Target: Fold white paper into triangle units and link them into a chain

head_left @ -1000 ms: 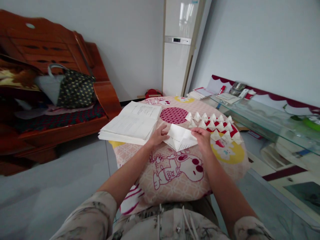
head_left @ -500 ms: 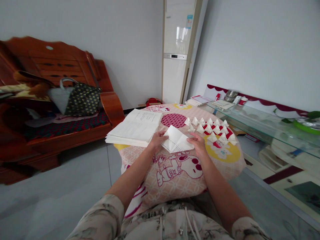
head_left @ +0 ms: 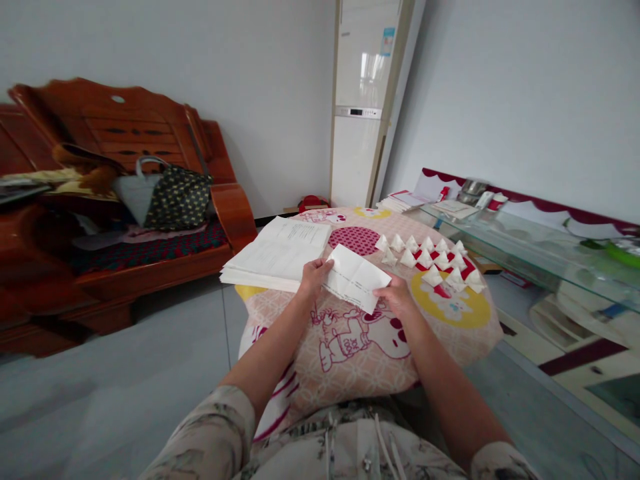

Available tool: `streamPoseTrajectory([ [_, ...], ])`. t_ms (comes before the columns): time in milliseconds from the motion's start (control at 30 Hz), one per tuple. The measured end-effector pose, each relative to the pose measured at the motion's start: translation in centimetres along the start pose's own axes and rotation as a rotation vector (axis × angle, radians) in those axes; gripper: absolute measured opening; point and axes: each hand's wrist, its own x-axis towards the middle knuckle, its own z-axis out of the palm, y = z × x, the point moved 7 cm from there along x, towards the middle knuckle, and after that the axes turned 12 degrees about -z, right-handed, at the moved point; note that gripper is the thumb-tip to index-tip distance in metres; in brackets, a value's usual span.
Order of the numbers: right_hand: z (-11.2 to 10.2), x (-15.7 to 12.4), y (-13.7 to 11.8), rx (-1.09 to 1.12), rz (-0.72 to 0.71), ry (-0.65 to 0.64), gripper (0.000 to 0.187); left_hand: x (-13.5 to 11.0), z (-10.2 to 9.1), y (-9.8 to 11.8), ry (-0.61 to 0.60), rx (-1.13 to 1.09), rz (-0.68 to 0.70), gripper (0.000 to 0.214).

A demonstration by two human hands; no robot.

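Note:
A creased white sheet of paper (head_left: pixel 354 277) with some printed lines is held up over the cloth-covered table. My left hand (head_left: pixel 316 277) pinches its left edge, and my right hand (head_left: pixel 395 295) grips its lower right corner. Just left of my left hand lies a thick stack of printed paper (head_left: pixel 277 253). Beyond my right hand, several small folded paper pyramids (head_left: pixel 426 259) stand in rows at the table's right side.
A pink patterned tablecloth (head_left: pixel 360 373) covers the table. On the left stands a wooden sofa (head_left: pixel 150 133) with bags on it. A glass-topped cabinet (head_left: pixel 525 233) runs along the right. Behind the table is a tall white appliance (head_left: pixel 357 153).
The paper went from a folded shape with a pointed top to a flatter, tilted rectangle. Both hands still hold it. The view has swung slightly left.

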Motion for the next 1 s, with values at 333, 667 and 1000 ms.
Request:
streamPoseTrajectory([
  [333,-0.4,-0.1,-1.5,0.097,-0.041,0.019,0.044,-0.3,0.9,0.1,-0.033,-0.047,0.011,0.040],
  [667,-0.4,-0.2,-2.0,0.133,-0.055,0.073,0.040,-0.6,1.2,0.6,-0.107,-0.027,0.083,0.050],
  [1000,0.4,-1.4,-4.9,-0.622,-0.556,0.105,0.029,-2.3,1.7,2.4,-0.040,0.240,0.341,0.042],
])
